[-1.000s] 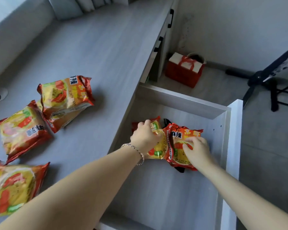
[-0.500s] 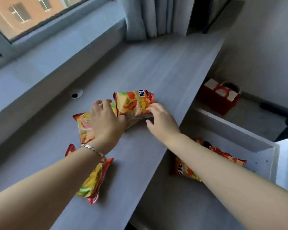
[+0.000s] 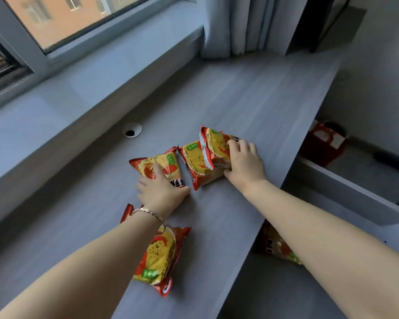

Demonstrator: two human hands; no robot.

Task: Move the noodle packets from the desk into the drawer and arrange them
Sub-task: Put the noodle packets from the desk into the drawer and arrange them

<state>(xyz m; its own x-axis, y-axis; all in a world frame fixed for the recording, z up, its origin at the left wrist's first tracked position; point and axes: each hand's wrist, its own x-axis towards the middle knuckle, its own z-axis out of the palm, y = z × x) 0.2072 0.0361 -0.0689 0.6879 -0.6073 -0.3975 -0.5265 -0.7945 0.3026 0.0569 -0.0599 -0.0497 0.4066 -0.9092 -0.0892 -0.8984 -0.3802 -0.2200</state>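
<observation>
Several orange-and-yellow noodle packets lie on the grey desk (image 3: 240, 100). My left hand (image 3: 161, 192) presses down on the left packet (image 3: 158, 163), fingers on top and thumb at its right edge. My right hand (image 3: 244, 164) grips the top packet (image 3: 217, 143), which is tilted on a lower packet (image 3: 194, 163). Another packet (image 3: 159, 256) lies nearer me, partly under my left forearm. The open drawer (image 3: 346, 196) is at the right; a packet in the drawer (image 3: 276, 247) shows beside my right forearm, mostly hidden.
A round cable hole (image 3: 131, 130) sits in the desk behind the packets. The window sill (image 3: 90, 88) and a curtain (image 3: 235, 24) bound the far side. A red gift bag (image 3: 320, 143) stands on the floor beyond the drawer.
Both hands left the drawer, where two packets stay, and came to the desk. The left hand has slid onto the left packet; the right has closed on the top packet.
</observation>
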